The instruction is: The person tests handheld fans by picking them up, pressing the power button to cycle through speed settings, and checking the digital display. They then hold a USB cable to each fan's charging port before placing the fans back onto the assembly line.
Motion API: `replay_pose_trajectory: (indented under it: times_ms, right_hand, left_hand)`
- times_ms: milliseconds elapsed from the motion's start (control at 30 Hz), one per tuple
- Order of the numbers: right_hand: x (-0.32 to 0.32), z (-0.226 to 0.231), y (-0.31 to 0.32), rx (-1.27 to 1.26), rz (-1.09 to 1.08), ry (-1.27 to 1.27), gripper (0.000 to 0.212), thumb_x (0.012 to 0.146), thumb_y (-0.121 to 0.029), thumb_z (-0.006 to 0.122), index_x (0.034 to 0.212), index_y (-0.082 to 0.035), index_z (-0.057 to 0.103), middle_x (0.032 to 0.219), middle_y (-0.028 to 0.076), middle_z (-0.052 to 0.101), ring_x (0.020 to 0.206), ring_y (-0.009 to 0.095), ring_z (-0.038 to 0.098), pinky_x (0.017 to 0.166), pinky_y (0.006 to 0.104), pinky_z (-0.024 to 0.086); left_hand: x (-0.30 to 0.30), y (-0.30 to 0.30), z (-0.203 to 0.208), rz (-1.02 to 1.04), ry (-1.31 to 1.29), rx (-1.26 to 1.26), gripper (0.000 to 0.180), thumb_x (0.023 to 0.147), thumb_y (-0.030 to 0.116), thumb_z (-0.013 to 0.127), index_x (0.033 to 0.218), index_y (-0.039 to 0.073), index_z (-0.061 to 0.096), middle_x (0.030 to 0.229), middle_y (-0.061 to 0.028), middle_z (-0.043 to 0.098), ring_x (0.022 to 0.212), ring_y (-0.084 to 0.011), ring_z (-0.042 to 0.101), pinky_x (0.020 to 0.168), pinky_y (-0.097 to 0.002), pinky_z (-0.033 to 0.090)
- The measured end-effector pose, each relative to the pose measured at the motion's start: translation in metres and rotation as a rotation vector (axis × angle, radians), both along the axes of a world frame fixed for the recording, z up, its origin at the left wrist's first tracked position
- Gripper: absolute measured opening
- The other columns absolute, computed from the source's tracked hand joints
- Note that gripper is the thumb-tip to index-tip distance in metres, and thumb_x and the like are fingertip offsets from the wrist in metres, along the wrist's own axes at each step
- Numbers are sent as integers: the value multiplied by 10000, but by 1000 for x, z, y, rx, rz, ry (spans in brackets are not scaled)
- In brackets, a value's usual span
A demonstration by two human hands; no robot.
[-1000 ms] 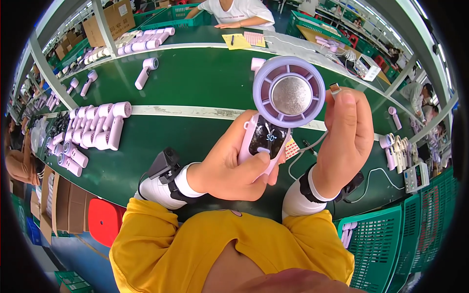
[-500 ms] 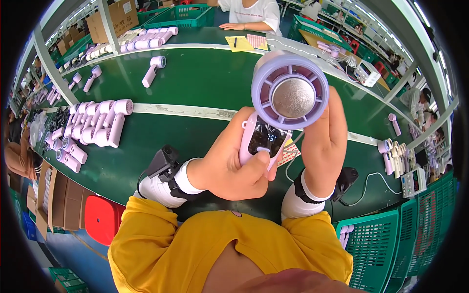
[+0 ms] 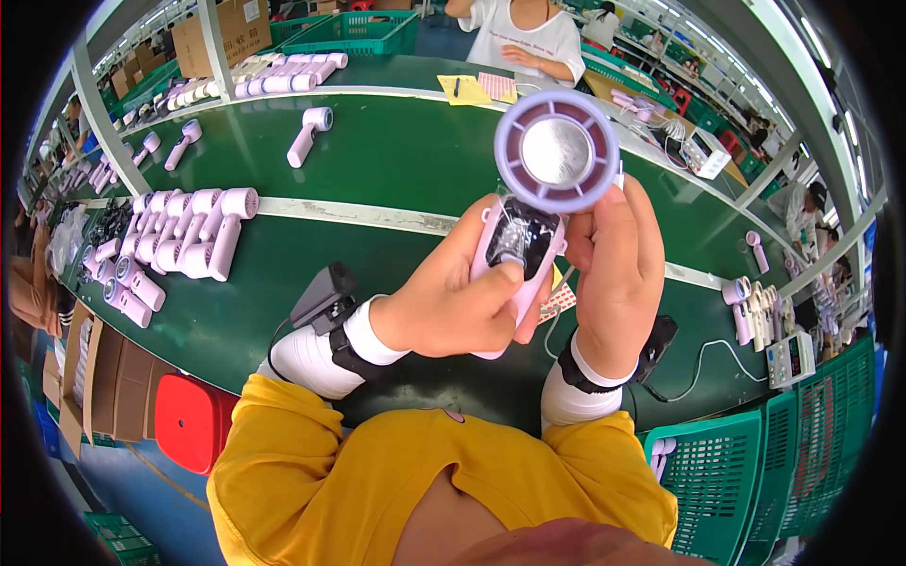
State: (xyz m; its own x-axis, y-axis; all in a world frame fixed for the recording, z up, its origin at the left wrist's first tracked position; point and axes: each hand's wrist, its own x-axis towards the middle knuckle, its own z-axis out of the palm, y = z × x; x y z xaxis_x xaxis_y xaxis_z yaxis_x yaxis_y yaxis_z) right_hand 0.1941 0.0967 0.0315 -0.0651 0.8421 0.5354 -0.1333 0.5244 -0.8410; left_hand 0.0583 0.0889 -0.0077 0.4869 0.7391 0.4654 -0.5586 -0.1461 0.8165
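A lilac handheld fan (image 3: 559, 106) is held up in front of me, its ringed grille and round silver centre facing me. My left hand (image 3: 453, 294) is wrapped around its pink handle, the thumb pressing on the button below a dark glossy display (image 3: 522, 234). Close by the fan head, on its right side, is my right hand (image 3: 618, 274). Its fingers are bent and drawn together near the upper handle; whatever lies between them is hidden. A thin white cable (image 3: 551, 332) runs down beside that hand, over a red-and-white printed sheet (image 3: 563, 300).
Several lilac fans (image 3: 193, 231) lie in rows at left; another fan (image 3: 310, 137) lies on the green belt (image 3: 396, 151). At right are a white meter box (image 3: 791, 358) and green baskets (image 3: 708, 481). A red stool (image 3: 193, 423) stands left; a person (image 3: 524, 42) sits opposite.
My right hand's fingers have curled in from beside the fan head. The fan has tilted and shifted slightly. A fan on the belt has slid right, and the person opposite has raised their arms.
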Motion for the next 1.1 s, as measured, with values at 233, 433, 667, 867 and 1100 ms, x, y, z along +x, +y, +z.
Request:
replay_pose_trajectory:
  times_ms: [233,433,667,867,1100]
  right_hand:
    - [-12,1,-7,72,-78,93,236,876,-139,382,988,31,502,628,-8,452,526,33,332,461,170,234]
    - [1,-2,-2,124,21,52,223,898,-135,381,1029,19,476,851,8,514,732,34,427,626,165,356]
    - [1,-4,1,178,-7,110,218,893,-116,387,1037,31,458,891,27,521,775,49,450,663,172,372]
    - [3,-2,1,179,-41,77,219,890,-112,392,1046,31,449,914,40,519,796,54,455,678,175,378]
    - [-2,-2,4,184,-196,64,224,880,-139,396,1024,2,495,804,-7,533,663,17,450,547,140,342]
  left_hand:
    - [-3,-9,2,72,25,146,434,729,-32,333,1150,15,235,850,-74,490,638,-104,476,565,-246,418]
    - [3,-11,3,98,-26,37,398,728,-24,345,1115,-12,257,860,-71,487,654,-97,461,586,-232,412]
    - [2,-10,4,67,6,73,406,724,-28,349,1119,-12,256,859,-72,488,642,-102,463,585,-232,413]
    - [2,-10,2,75,5,73,396,723,-34,347,1109,-15,260,852,-76,488,633,-107,466,584,-234,415]
    - [4,-8,0,111,17,105,414,720,-46,331,1124,-18,243,842,-83,487,635,-119,472,578,-249,417]
